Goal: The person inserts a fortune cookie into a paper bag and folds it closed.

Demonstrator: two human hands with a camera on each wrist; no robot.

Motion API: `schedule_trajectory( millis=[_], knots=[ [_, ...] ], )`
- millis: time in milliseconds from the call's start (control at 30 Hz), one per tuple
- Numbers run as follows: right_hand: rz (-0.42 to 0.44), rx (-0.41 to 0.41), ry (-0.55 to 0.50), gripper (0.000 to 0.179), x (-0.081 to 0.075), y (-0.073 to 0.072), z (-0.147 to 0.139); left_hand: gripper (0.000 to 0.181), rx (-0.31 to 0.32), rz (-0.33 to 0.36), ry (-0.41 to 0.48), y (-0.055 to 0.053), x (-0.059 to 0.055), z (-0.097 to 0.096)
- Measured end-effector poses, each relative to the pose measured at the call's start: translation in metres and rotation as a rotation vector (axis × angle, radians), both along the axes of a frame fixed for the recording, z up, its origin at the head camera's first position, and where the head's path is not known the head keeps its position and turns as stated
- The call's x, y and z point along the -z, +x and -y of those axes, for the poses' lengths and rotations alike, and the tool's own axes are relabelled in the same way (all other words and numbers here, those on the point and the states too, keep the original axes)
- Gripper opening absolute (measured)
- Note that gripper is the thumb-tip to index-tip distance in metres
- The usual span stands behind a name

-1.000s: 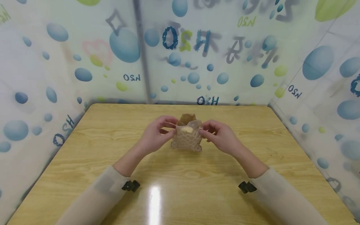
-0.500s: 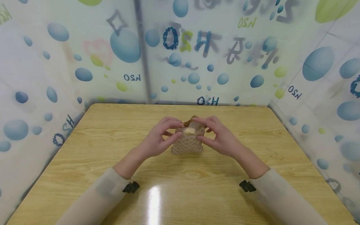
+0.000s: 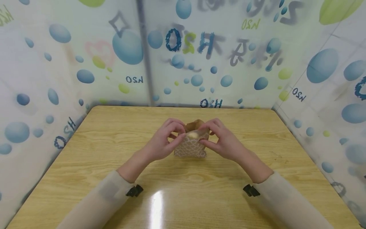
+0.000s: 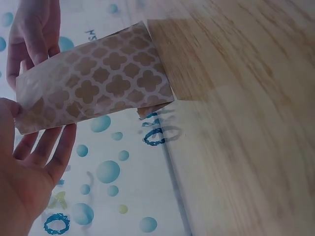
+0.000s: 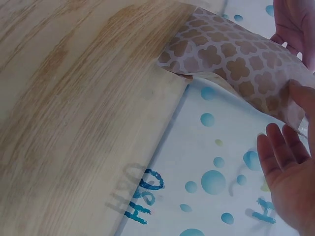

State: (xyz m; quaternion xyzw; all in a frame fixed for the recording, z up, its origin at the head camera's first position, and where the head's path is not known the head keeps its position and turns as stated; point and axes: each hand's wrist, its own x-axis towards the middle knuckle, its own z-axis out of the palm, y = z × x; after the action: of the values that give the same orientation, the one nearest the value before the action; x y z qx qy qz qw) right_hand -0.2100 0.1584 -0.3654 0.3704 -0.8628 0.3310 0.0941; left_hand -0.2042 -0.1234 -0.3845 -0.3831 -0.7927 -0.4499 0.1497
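A small paper bag (image 3: 190, 148), brown with a white lattice print, stands upright on the wooden table. At its gaping mouth a pale yellowish thing (image 3: 193, 135) shows; its kind is unclear. My left hand (image 3: 162, 142) pinches the top left edge, thumb on the front and fingers behind. On the other side my right hand (image 3: 226, 142) grips the top right edge, its thumb on the printed front. Both wrist views show the bag's printed face (image 4: 117, 84) from the side, with the right thumb (image 5: 301, 96) against it. The bag's inside is mostly hidden.
The light wooden table (image 3: 108, 140) runs back to a wall (image 3: 197, 92) with blue and green bubble prints. Side walls rise at left and right. Black devices (image 3: 134, 190) sit at both sleeve cuffs. A bright reflection lies on the tabletop near the front.
Both hands have come closer together over the bag's top, the right one shifting left. The brown back flap sits lower than a second ago. Compared with half a second ago, the mouth looks wider.
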Motion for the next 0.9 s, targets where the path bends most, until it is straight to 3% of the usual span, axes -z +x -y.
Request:
schedule_trajectory(
  millis=[133,233,533,900],
  knots=[
    [-0.057,-0.010,-0.018,0.033,0.0020,0.0002,0.0002,0.017,0.016,-0.098,-0.012,-0.0004,0.0012,-0.0001],
    [-0.090,-0.015,-0.024,0.027,0.0040,-0.0003,0.0005,0.017,0.026,-0.127,-0.017,-0.0009,0.0021,0.0000],
    [-0.076,-0.009,0.023,0.018,0.0069,0.0015,0.0019,0.011,0.015,-0.066,-0.093,-0.0001,0.0024,-0.0022],
    [-0.034,-0.012,0.082,0.016,0.0048,0.0041,0.0036,0.006,-0.021,-0.072,-0.131,0.0028,0.0043,-0.0013]
  ],
)
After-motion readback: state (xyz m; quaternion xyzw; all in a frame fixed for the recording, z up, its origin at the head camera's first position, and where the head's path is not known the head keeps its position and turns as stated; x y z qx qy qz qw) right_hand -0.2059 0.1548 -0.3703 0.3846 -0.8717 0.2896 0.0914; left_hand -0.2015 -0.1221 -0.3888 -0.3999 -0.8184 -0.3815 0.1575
